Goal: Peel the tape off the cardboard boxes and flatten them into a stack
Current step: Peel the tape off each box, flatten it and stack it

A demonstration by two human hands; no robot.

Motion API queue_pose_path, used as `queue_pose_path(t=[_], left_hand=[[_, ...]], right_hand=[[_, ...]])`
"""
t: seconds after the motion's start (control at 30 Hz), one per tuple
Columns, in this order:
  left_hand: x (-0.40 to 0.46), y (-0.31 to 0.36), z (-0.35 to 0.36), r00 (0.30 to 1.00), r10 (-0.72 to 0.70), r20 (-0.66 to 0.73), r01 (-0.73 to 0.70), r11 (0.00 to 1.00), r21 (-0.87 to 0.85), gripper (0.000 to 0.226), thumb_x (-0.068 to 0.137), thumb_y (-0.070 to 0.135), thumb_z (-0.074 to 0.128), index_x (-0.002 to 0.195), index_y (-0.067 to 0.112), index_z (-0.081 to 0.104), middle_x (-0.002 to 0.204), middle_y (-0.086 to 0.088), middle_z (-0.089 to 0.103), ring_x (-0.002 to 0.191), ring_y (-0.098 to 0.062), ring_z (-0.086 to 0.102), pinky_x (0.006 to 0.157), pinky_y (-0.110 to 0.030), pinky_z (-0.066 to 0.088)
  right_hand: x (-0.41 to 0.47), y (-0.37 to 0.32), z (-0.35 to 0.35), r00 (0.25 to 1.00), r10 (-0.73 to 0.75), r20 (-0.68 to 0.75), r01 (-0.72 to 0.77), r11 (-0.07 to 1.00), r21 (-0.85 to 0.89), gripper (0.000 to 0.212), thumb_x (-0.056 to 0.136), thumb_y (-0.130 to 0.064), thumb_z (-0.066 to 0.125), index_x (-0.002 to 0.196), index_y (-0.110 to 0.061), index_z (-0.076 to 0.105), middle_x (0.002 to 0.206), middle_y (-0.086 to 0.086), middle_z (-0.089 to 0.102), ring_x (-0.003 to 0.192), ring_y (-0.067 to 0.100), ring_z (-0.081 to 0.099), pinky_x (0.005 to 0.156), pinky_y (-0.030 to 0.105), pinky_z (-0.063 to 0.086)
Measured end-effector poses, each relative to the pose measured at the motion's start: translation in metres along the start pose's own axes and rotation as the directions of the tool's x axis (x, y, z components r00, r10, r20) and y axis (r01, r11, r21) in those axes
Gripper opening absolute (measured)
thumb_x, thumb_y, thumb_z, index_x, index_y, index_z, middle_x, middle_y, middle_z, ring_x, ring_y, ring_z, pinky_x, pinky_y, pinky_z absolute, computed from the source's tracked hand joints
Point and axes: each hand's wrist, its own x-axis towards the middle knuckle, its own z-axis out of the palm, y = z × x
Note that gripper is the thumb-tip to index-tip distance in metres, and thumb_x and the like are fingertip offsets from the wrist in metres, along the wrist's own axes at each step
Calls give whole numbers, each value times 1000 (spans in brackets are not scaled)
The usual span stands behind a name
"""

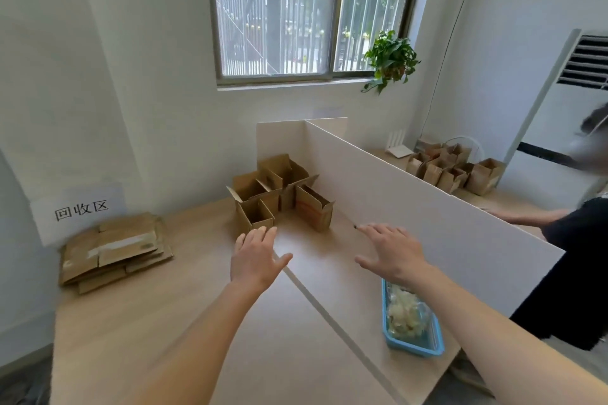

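Cardboard boxes (279, 191) are clustered upright, flaps open, at the far side of the desk (204, 322), just beside a white divider (411, 207). Both hands are held out with an open, spread grip: the left hand (255, 258) is raised just short of the nearest box (255, 215), the right hand (393, 255) over bare desk. Nothing is held. The boxes are judged light and easily crushed; the nearest is best taken by its side walls. Flattened cardboard (115, 251) is stacked at the left. A blue tray (411, 322) is set by the right forearm.
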Motion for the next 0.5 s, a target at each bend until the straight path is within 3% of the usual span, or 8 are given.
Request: queue_pose_path(t=[0.27,0.5], left_hand=[[73,-32,34,992,-128,1,127,990,56,75,95,64,54,154,21,40,157,0,42,147,-19,33,121,-35,19],[140,-79,111,954,-293,61,283,950,134,79,95,69,48,157,23,34,160,2,37,149,-15,29,122,-34,16]], right_hand=[[128,2,46,988,-157,11,156,986,65,72,92,-68,50,154,-37,32,158,-11,39,147,12,33,122,36,25],[250,-6,136,956,-274,103,250,948,198,73,92,-68,51,155,-36,32,160,-10,37,149,14,31,124,41,22]])
